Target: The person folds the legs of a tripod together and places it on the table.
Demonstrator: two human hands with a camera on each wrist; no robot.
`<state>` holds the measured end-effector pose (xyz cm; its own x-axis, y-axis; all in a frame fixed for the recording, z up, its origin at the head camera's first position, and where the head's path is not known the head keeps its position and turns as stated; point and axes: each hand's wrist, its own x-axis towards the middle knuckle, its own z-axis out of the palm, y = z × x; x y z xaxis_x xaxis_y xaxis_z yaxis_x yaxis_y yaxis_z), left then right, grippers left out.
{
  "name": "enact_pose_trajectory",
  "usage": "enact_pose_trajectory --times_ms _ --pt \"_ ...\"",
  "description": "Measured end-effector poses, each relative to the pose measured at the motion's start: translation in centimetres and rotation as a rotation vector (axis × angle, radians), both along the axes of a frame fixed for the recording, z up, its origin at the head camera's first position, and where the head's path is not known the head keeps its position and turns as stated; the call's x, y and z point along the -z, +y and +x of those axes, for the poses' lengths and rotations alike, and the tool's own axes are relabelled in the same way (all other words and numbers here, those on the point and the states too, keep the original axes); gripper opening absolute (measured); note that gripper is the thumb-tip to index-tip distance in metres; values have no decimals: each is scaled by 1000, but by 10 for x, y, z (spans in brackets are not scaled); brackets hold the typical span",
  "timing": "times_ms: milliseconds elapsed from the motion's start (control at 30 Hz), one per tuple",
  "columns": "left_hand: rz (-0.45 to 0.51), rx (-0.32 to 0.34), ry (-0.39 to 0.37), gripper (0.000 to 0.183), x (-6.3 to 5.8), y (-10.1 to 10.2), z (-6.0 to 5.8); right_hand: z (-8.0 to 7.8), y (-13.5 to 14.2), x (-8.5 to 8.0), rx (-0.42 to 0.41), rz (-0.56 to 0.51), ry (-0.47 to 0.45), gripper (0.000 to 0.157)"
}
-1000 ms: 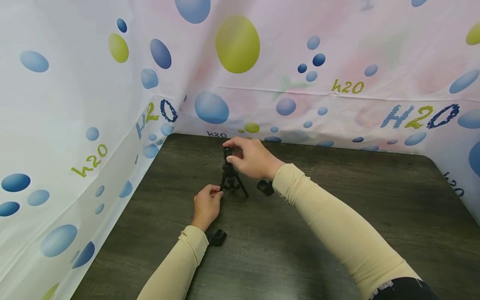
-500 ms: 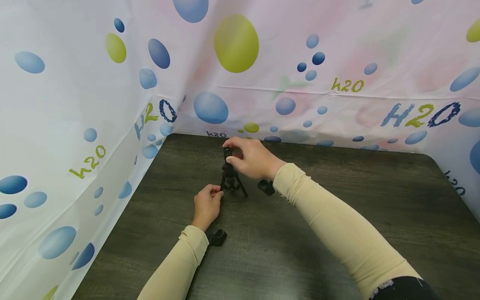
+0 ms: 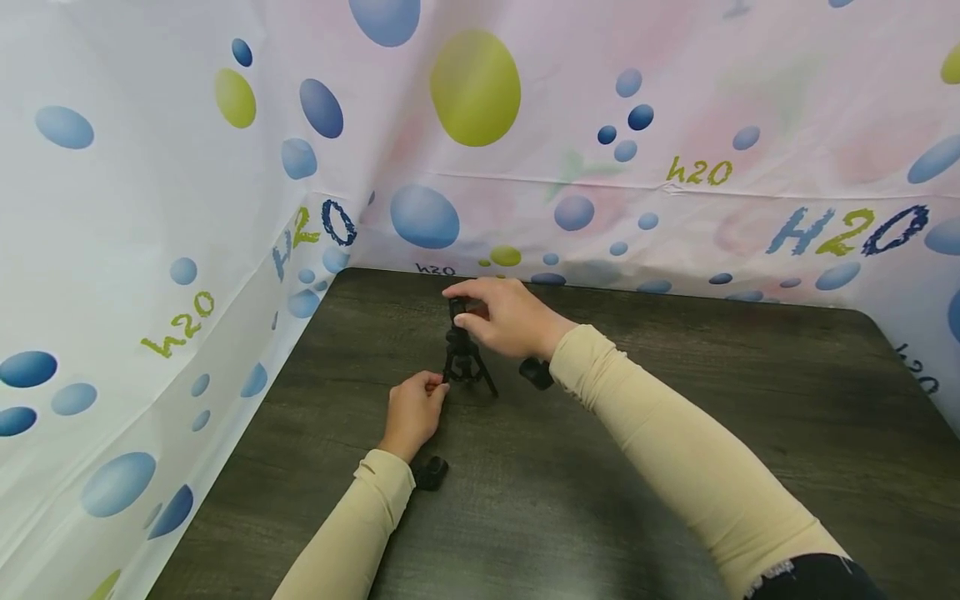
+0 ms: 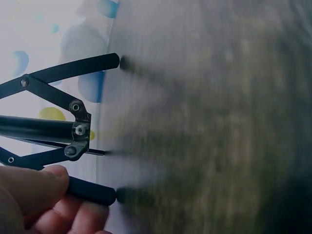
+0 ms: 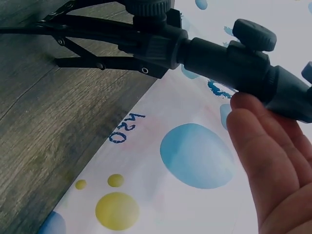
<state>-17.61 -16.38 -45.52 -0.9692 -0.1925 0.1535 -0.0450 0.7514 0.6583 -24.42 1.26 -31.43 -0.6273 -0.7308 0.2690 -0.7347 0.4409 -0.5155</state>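
Observation:
A small black tripod (image 3: 458, 340) stands upright on the dark wooden table (image 3: 600, 467), its legs spread. My left hand (image 3: 412, 415) pinches one leg near its foot; in the left wrist view, the thumb and fingers close round that leg (image 4: 92, 191), with the hinged braces (image 4: 51, 92) beside them. Up at the top, my right hand (image 3: 517, 318) has its thumb and forefinger about the tripod's head. In the right wrist view, fingers (image 5: 263, 151) touch the upper column below a ridged knob (image 5: 254, 34); the thumb is hidden there.
A white curtain (image 3: 337, 50) with blue and green dots hangs along the back and left table edges. Black wrist-worn devices sit beside the left cuff (image 3: 431, 473) and the right cuff (image 3: 536, 373).
My right forefinger has straightened slightly over the tripod's top. The left hand keeps its pinch on the leg, and the tripod stays in place; the head view shifts a little.

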Motion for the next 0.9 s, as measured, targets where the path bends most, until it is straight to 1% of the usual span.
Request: enact_pose_trajectory --times_ms 100,233,367,667,900 --pt "-45 1 -18 14 -2 0 0 0 1 -1 2 -5 10 38" --pt "-94 10 -29 13 -3 1 0 1 1 0 -1 -21 -5 37" --pt "-121 11 -14 13 -4 0 1 3 0 2 -5 -46 -26 37" --pt "-107 4 35 11 1 -1 3 3 -2 5 13 -61 -38 36" --pt "-90 8 59 11 1 0 2 4 -4 6 26 -67 -39 35"
